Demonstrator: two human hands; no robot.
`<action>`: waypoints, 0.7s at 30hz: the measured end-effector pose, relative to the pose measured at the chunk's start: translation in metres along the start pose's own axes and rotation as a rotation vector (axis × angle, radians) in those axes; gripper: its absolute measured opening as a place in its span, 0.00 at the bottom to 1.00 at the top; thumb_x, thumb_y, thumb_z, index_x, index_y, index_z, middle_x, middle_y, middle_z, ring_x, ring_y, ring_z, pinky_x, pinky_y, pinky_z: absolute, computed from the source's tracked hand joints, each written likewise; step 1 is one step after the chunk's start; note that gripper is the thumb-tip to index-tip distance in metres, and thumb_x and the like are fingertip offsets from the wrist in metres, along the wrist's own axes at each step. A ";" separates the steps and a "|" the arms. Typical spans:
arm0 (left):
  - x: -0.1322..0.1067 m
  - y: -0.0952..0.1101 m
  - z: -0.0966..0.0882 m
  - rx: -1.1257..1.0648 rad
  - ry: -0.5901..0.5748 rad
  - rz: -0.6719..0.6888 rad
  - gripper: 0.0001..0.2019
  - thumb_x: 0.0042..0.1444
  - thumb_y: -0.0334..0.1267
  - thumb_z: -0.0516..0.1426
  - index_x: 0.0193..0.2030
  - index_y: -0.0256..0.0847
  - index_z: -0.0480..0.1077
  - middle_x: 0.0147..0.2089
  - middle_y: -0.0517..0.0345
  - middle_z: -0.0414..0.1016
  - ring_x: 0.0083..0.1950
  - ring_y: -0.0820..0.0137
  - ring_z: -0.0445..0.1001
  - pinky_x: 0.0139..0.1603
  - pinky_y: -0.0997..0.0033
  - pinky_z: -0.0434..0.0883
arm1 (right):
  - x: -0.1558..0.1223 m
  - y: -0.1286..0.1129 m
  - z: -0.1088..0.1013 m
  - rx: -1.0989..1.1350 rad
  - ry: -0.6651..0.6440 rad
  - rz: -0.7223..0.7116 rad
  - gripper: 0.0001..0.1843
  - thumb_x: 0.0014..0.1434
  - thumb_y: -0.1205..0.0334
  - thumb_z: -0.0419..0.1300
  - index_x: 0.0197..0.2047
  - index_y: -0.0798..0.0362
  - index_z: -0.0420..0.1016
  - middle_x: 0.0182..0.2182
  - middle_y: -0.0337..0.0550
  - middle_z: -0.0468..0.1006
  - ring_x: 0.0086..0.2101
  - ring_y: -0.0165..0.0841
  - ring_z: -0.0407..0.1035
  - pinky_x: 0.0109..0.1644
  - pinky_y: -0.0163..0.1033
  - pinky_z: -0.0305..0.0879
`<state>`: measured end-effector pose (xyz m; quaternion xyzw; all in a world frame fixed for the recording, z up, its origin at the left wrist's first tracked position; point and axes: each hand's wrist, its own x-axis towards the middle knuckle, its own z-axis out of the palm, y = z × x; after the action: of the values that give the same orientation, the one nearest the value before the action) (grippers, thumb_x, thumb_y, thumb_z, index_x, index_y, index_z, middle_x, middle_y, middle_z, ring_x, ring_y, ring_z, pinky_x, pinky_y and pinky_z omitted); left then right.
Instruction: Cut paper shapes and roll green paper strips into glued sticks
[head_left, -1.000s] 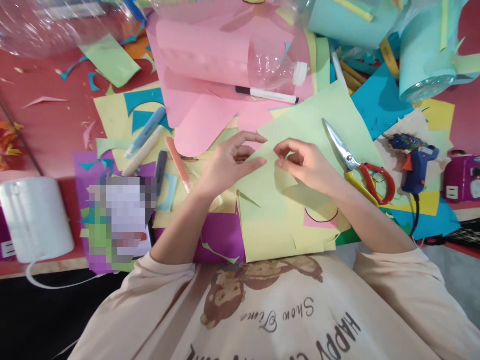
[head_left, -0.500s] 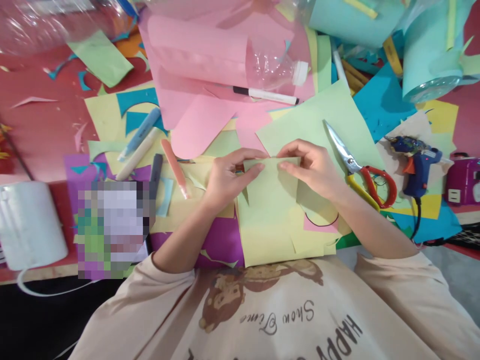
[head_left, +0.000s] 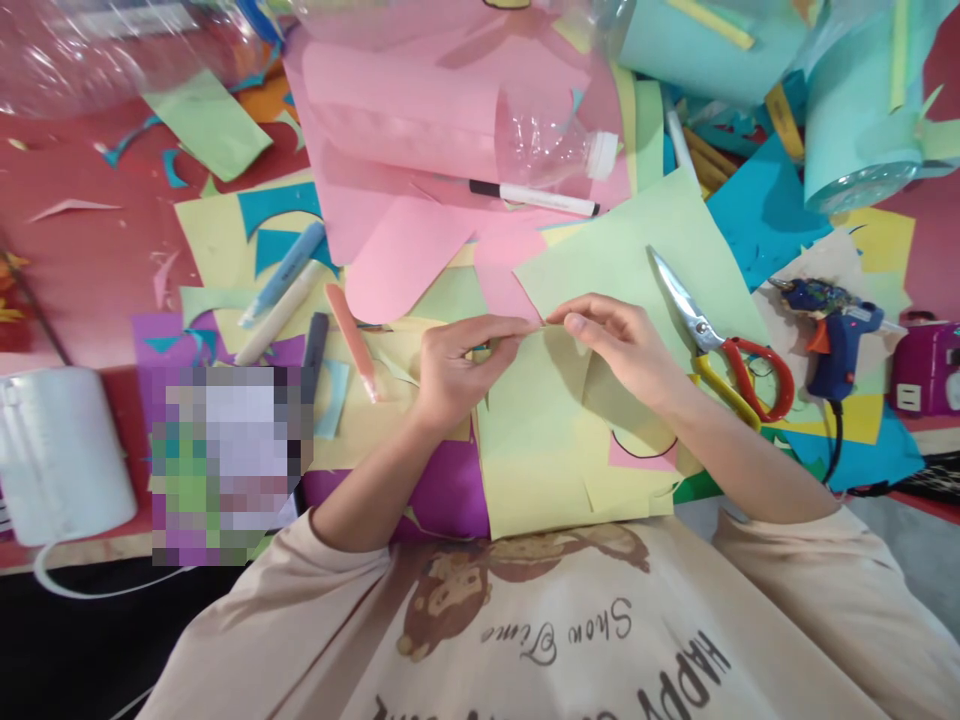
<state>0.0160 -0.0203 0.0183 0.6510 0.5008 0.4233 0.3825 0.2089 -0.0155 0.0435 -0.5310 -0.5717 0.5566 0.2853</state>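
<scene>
My left hand (head_left: 450,370) and my right hand (head_left: 626,345) meet at the middle of the table, both pinching the top edge of a pale green paper piece (head_left: 536,395). The piece stands folded up between the fingertips, its lower part lying over yellow sheets (head_left: 547,490). A larger light green sheet (head_left: 622,250) lies just behind the hands. Both hands are closed on the paper's edge, thumbs against forefingers.
Scissors with red and yellow handles (head_left: 720,345) lie right of my right hand. A blue glue gun (head_left: 829,330) sits further right. A black marker (head_left: 532,197), a plastic bottle (head_left: 555,145), pink sheets (head_left: 405,130), pens (head_left: 289,285) and a white tape roll (head_left: 64,455) surround them.
The hands have drawn closer together and lifted the green piece's top edge, folding it more steeply. The piece looked flatter before; now it shows as a narrow raised edge between the fingertips.
</scene>
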 end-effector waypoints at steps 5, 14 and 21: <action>-0.001 -0.003 0.000 -0.036 0.002 0.059 0.10 0.54 0.27 0.57 0.36 0.42 0.79 0.37 0.59 0.82 0.38 0.73 0.79 0.42 0.76 0.75 | -0.006 0.007 0.016 0.221 0.111 0.065 0.17 0.57 0.44 0.58 0.36 0.49 0.75 0.26 0.36 0.70 0.25 0.27 0.60 0.29 0.35 0.57; 0.001 -0.003 0.000 -0.105 -0.039 0.057 0.09 0.54 0.29 0.58 0.36 0.43 0.79 0.38 0.60 0.82 0.40 0.72 0.80 0.44 0.76 0.75 | -0.001 0.016 0.018 0.425 0.155 0.081 0.09 0.52 0.53 0.66 0.34 0.48 0.78 0.28 0.35 0.75 0.27 0.25 0.64 0.32 0.33 0.61; 0.002 -0.002 -0.002 -0.143 -0.131 -0.079 0.15 0.51 0.45 0.62 0.43 0.41 0.76 0.43 0.54 0.80 0.43 0.69 0.78 0.39 0.77 0.73 | 0.002 0.011 0.011 0.350 0.189 0.053 0.06 0.52 0.59 0.66 0.33 0.50 0.78 0.30 0.35 0.77 0.29 0.26 0.68 0.34 0.33 0.65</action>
<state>0.0133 -0.0178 0.0173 0.6280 0.4685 0.3992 0.4762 0.2015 -0.0189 0.0304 -0.5380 -0.4229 0.6025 0.4108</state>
